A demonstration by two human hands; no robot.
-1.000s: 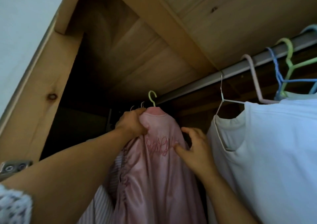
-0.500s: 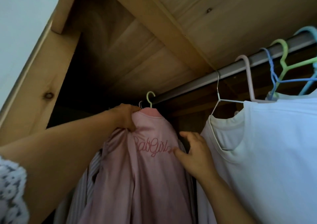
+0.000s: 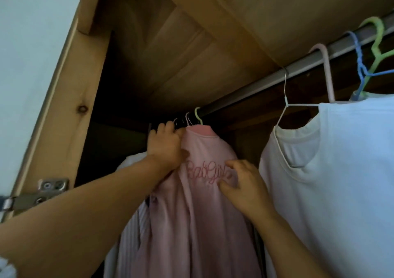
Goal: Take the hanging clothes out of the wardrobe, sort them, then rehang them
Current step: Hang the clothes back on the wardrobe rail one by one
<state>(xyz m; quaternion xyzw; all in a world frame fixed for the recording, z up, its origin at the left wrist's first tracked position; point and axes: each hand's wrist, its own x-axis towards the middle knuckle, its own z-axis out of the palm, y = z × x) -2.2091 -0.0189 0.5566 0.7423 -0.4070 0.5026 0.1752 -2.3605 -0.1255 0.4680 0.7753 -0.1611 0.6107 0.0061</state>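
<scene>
A pink satin jacket (image 3: 202, 224) with "BabGirl" stitched on its back hangs from a pale green hanger (image 3: 197, 115) at the left end of the metal rod (image 3: 255, 86). My left hand (image 3: 166, 147) grips the jacket's left shoulder beside the collar, its fingers curled behind the fabric just under the hanger hooks. My right hand (image 3: 243, 184) sits on the jacket's back by the lettering, bent fingers and thumb pinching the fabric. A striped pale garment (image 3: 136, 235) hangs behind the jacket on the left.
A white T-shirt (image 3: 330, 171) on a wire hanger (image 3: 284, 90) hangs close on the right. A pink hanger (image 3: 326, 64), a blue hanger (image 3: 360, 60) and a green hanger (image 3: 378, 41) follow along the rod. The wooden wardrobe side (image 3: 64, 107) and a door hinge (image 3: 51, 186) are at left.
My left hand has slid up the jacket's shoulder toward the hanger hooks. My right hand has come from the jacket's right edge onto its back, fingers now bent into the fabric.
</scene>
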